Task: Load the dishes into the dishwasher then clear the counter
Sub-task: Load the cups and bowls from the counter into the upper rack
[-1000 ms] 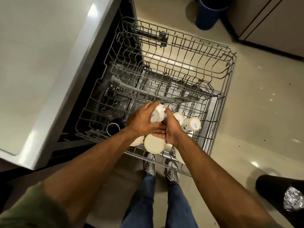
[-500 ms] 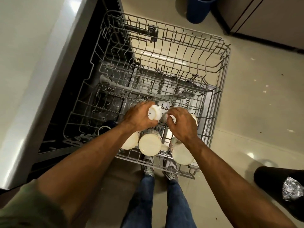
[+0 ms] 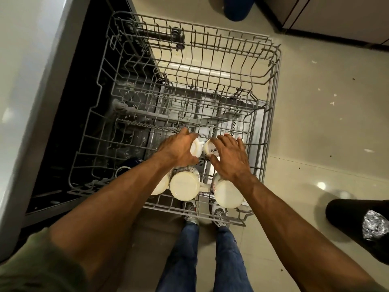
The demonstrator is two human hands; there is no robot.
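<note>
The grey wire dishwasher rack (image 3: pixel 273 85) is pulled out over the floor. Three cream mugs stand upside down along its near edge: one in the middle (image 3: pixel 184 185), one to the right (image 3: pixel 228 192) and one mostly hidden under my left forearm (image 3: pixel 161 184). Just behind them, my left hand (image 3: pixel 179 149) grips a small cream mug (image 3: pixel 195 146) from above. My right hand (image 3: pixel 230 159) holds a printed cream mug (image 3: pixel 211 150) between thumb and fingers. Both mugs sit low in the rack, side by side.
A dark blue mug (image 3: pixel 126 170) lies in the rack's left near corner. The pale counter (image 3: pixel 31 81) runs along the left above the dishwasher opening. A blue bin (image 3: pixel 235 7) stands on the floor beyond the rack. A black object with foil (image 3: pixel 362 224) sits at the right.
My hands have moved apart and lowered the two small mugs into the rack side by side. My fingers have spread out over them.
</note>
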